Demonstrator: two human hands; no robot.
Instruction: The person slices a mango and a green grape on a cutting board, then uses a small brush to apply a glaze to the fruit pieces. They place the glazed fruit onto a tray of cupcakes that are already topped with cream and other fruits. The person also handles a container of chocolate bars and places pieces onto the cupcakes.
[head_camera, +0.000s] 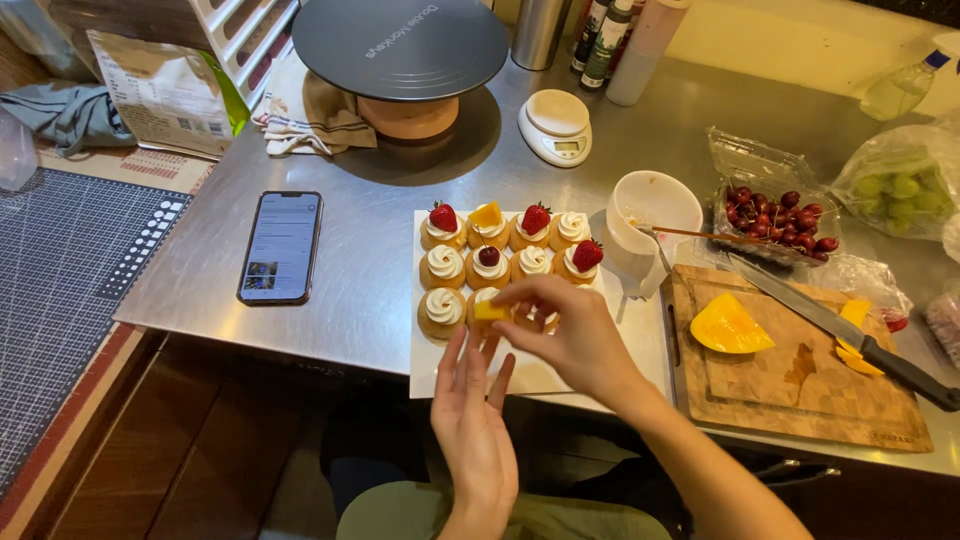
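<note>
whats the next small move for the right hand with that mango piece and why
Probably lower the mango piece onto the cream of the front-row tart under it and let go. The right hand pinches it just above that tart, and the left hand waits open beside the white board.

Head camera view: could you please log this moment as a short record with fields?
right hand: the right hand pinches a yellow mango piece over a cream-topped tart
left hand: the left hand is open, palm up, just below the white tray
tarts: three rows; some carry strawberries, one a cherry, one mango
cutting board: mango slice and knife
nearby: white bowl, tub of cherries, phone, kitchen scale, turntable
</note>
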